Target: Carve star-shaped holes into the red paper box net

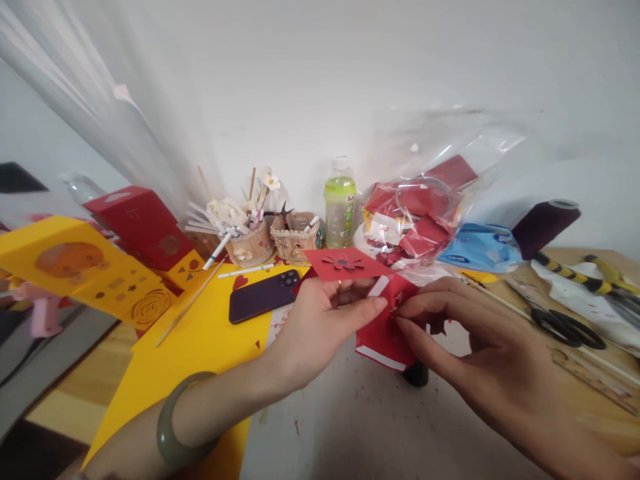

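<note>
Between my hands is a folded red paper piece (383, 333) with white strips along two of its edges and a flower-shaped cutout on its upper panel. My left hand (335, 310) grips it from the left, thumb on the near face and fingers behind. At its right part, my right hand (450, 327) has thumb and index finger pinched together on the paper, around a small cut-out spot. Whether a loose scrap sits in that pinch is too small to tell. Below and left of the flower panel, a dark phone (263, 295) lies on yellow paper (210, 347).
Yellow (120, 280) and red (145, 227) cut-out boxes stand at left. Behind are two small baskets (250, 245), a green-labelled bottle (340, 200) and a clear bag (425, 207) of red paper. Black-handled scissors (567, 327), a ruler (595, 380) and a blue packet (483, 248) lie at right.
</note>
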Tool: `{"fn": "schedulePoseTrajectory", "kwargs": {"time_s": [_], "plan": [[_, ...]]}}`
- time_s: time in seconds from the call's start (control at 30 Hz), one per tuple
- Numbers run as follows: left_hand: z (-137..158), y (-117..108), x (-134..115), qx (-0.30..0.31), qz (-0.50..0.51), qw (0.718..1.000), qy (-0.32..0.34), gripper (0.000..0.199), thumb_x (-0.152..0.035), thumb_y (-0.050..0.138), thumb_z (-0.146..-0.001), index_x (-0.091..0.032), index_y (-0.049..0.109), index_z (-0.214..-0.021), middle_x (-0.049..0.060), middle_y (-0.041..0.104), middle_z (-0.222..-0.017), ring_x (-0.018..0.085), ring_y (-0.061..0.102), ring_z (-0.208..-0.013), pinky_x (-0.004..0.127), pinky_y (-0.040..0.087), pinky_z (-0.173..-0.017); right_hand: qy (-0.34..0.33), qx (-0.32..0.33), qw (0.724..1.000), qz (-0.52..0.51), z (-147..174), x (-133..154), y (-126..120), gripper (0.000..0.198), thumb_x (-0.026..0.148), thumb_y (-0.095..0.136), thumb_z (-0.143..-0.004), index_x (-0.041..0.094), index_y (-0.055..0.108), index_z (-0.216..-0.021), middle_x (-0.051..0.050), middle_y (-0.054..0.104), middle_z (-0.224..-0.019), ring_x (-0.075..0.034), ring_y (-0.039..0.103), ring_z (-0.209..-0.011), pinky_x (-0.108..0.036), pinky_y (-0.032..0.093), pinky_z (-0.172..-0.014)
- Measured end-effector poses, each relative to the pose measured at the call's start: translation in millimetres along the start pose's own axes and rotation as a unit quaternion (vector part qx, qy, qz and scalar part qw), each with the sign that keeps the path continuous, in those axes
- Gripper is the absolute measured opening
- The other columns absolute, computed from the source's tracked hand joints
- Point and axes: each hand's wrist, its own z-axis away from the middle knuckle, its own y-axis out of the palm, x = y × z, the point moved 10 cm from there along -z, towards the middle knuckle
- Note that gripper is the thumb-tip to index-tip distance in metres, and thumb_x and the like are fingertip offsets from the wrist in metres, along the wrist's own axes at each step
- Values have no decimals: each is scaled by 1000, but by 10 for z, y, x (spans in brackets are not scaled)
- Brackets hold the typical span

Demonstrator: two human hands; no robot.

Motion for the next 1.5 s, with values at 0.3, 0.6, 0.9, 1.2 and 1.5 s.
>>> {"fn": "schedulePoseTrajectory", "kwargs": {"time_s": [0.3, 0.6, 0.9, 1.2, 1.5], "plan": [[10, 3, -14, -3, -48, 999, 10, 11, -23, 66, -77, -17, 70, -84, 1, 72, -88, 15, 65, -83, 24, 51, -75, -33, 0, 999, 24, 12, 110, -6, 13, 13, 57, -81, 25, 58, -77, 1, 59, -67, -12, 56, -56, -26, 45, -49], [0, -49, -23, -25, -50, 998, 4, 12, -23, 67, -74, -15, 69, -82, 3, 71, -86, 15, 64, -80, 26, 51, -75, -208, -11, 960, 187, 133, 373, 52, 17, 11, 60, -78, 24, 56, -89, -3, 64, -72, -16, 61, -60, -31, 51, -53], [-9, -66, -62, -21, -5, 1000, 16, 11, -22, 69, -74, -16, 70, -83, 2, 71, -86, 13, 64, -79, 25, 51, -76, -121, -77, 980, 135, 76, 186, -194, 31, 9, 59, -78, 25, 55, -104, -6, 60, -92, -20, 59, -81, -37, 48, -70], [-61, -101, -115, -3, 44, 999, 32, 14, -27, 69, -78, -22, 72, -92, 0, 72, -89, 11, 66, -80, 21, 51, -75, 147, 89, 982, -85, -43, -336, 99, 22, 40, 56, -84, 25, 67, -94, -2, 73, -84, -19, 69, -71, -28, 56, -57], [-52, 0, -89, 27, 23, 999, 11, 46, -2, 66, -66, -21, 59, -106, 0, 68, -98, 11, 63, -83, 18, 50, -68, 148, 9, 986, -73, 8, -391, -23, 17, 34, 56, -85, 25, 64, -97, -3, 70, -91, -16, 67, -71, -27, 56, -58]]}}
